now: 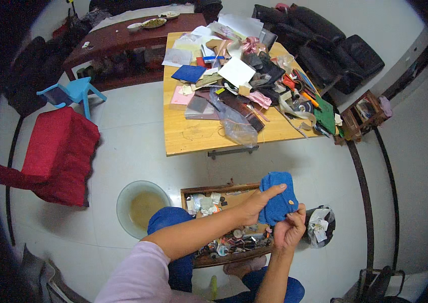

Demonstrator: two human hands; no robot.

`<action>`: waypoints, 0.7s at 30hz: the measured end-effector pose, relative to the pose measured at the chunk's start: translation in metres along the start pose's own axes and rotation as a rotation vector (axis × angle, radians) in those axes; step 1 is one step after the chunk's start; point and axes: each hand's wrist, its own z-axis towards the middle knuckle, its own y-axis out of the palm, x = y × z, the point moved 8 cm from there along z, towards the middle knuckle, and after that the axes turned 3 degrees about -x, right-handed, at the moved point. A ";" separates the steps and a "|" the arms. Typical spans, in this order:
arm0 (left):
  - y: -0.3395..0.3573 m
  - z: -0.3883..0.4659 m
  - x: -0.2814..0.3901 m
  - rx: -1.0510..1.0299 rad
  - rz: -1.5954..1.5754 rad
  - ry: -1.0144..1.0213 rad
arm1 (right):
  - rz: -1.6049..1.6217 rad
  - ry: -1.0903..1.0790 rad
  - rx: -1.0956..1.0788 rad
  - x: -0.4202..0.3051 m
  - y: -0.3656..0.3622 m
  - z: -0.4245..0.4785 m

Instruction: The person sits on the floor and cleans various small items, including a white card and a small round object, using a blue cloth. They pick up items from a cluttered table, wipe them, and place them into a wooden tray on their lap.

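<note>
A folded blue cloth [277, 200] is held up over the right part of a wooden drawer [219, 188]. My left hand [259, 206] grips it from the left, with the thumb lying across its face. At its lower right corner, my right hand [291, 229] pinches the edge between thumb and fingers. A small pale spot, perhaps a button, shows near that corner. Beneath my forearms the drawer holds paper scraps, small containers and many little odds and ends; my arms hide part of its contents.
A basin [123, 206] of cloudy water stands left of the drawer, a lined waste bin [325, 227] right of it. Ahead, a wooden table [195, 140] is heaped with papers, notebooks and film strips. A red-covered stool [55, 151] and blue plastic chair [79, 91] are at left.
</note>
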 end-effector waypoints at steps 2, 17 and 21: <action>-0.010 0.005 0.001 -0.020 -0.168 0.001 | -0.019 0.007 -0.032 0.003 0.022 0.005; -0.033 -0.010 0.083 0.139 -0.334 0.258 | -1.900 -0.607 -0.096 -0.057 0.070 0.320; -0.042 -0.013 0.086 0.186 -0.362 0.250 | -2.089 -0.341 -0.087 -0.030 0.076 0.352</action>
